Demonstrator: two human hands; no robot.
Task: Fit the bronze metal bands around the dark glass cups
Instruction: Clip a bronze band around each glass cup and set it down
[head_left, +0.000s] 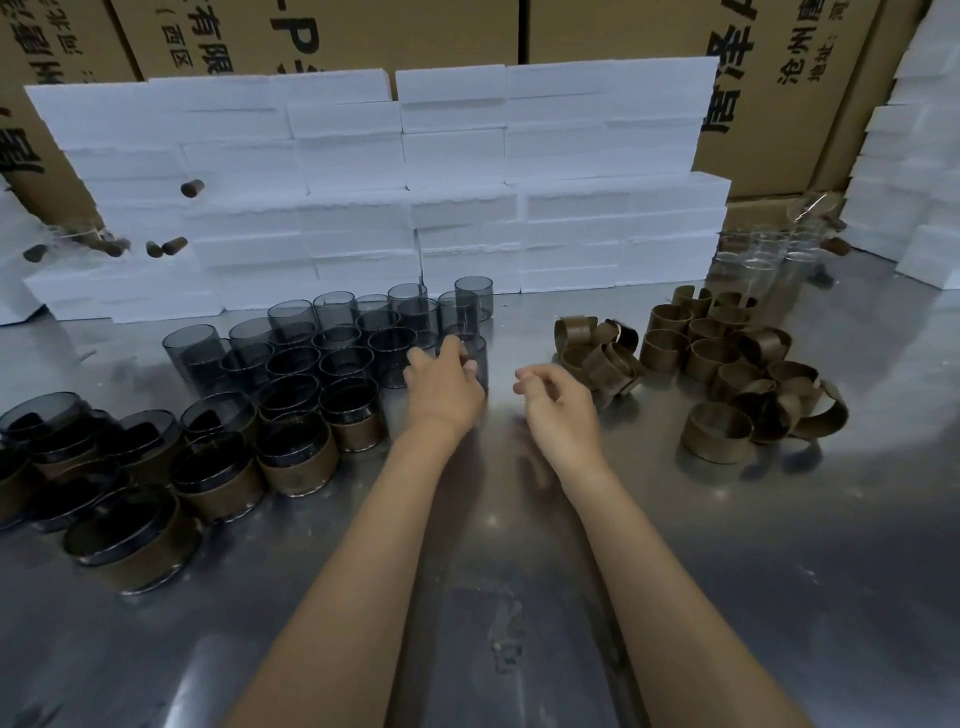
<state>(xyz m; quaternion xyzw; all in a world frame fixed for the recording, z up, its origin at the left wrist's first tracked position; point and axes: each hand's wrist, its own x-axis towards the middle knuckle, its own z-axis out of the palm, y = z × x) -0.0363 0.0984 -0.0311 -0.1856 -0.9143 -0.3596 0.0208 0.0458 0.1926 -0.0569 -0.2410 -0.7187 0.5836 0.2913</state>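
Observation:
Several bare dark glass cups (343, 338) stand in a cluster at mid-table. My left hand (441, 384) grips the rightmost dark cup (475, 349) of that cluster, fingers curled round its rim and side. My right hand (558, 400) hovers just right of it, fingers loosely curled, holding nothing. A heap of bronze metal bands (727, 364) lies to the right of my right hand, the nearest bands (602, 358) a short way from its fingers. Cups with bronze bands fitted (218, 467) stand at the left front.
A wall of white foam blocks (405, 182) runs across the back of the steel table (519, 571), with cardboard boxes (779, 78) behind. Clear glass cups (763, 254) stand at the back right. Small brown corks (174, 245) lie at the back left.

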